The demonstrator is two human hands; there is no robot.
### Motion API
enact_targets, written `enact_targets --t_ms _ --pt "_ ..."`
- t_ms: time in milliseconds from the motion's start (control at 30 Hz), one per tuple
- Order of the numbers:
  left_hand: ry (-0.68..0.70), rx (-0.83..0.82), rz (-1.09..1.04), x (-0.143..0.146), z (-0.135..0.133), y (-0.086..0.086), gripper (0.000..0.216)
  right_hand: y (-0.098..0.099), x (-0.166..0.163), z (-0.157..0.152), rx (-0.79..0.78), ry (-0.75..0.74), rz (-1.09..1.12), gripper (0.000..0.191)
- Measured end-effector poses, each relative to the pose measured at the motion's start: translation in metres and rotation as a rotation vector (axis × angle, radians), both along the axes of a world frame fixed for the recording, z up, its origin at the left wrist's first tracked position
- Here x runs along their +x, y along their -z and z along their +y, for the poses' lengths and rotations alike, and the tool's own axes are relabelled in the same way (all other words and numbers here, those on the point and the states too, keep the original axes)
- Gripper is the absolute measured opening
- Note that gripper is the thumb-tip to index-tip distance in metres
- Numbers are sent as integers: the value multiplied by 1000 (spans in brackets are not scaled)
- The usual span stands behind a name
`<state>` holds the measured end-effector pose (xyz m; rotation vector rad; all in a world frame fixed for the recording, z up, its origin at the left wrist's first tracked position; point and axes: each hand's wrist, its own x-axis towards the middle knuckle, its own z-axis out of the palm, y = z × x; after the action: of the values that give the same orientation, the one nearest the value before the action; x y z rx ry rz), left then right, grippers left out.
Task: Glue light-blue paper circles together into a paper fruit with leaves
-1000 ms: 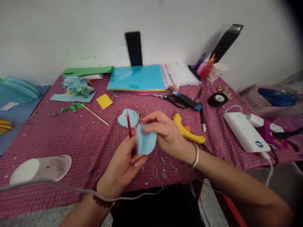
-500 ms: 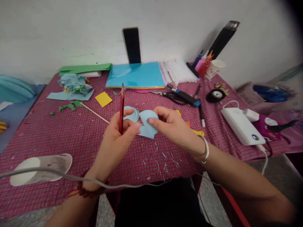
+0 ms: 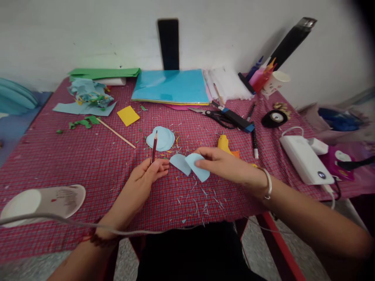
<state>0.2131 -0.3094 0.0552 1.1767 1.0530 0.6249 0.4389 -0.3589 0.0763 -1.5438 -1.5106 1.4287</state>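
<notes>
The left hand (image 3: 143, 181) had its grip clenched on a red pencil (image 3: 154, 147), pinched between thumb and fingers low on the shaft, with the far end slanting up toward twelve o'clock. The right hand (image 3: 225, 166) lay flat over the bench (image 3: 88, 164), its fingertips (image 3: 200, 163) pressing on a light blue paper cut-out (image 3: 190, 165) of two overlapping rounded lobes; that hand was not closed around anything, only holding the paper down. The cut-out sat on the red checked cloth between the two hands, just at three o'clock from the left thumb. A stack of light blue paper circles (image 3: 161, 138) lay just beyond, at twelve o'clock from the cut-out, partly behind the pencil.

Judging from this, the step looked like steadying the piece for marking. To do it well, the right fingertips probably needed to stay spread across both lobes so that the thin paper would not slide or curl on the cloth, and the pencil would want a lighter touch, since the soft cloth beneath could let the tip tear through.

A yellow glue gun (image 3: 224, 143) lay at one o'clock from the cut-out, near the right hand, and black-handled scissors (image 3: 212, 114) farther back.
</notes>
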Motion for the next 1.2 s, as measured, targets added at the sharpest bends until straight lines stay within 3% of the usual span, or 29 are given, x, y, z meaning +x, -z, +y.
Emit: enact_targets --t_ms 267,400,633,833,1000,1100,1200 --pt "50 134 95 -9 -9 5 29 5 1 -13 -25 77 98 15" --pt "162 192 160 0 -15 -3 29 8 0 -11 -95 44 197 15" --pt "373 566 461 11 -12 -13 37 11 2 -10 -68 62 222 14" --pt "407 775 544 7 -13 -1 34 9 0 -13 -37 126 186 12" --pt "449 729 465 7 -16 7 36 4 -2 -15 -43 94 182 11" --pt "358 618 371 7 -13 4 41 4 -2 -16 -55 96 195 13" --pt "273 496 296 8 -7 1 31 6 -3 -15 -70 91 217 18"
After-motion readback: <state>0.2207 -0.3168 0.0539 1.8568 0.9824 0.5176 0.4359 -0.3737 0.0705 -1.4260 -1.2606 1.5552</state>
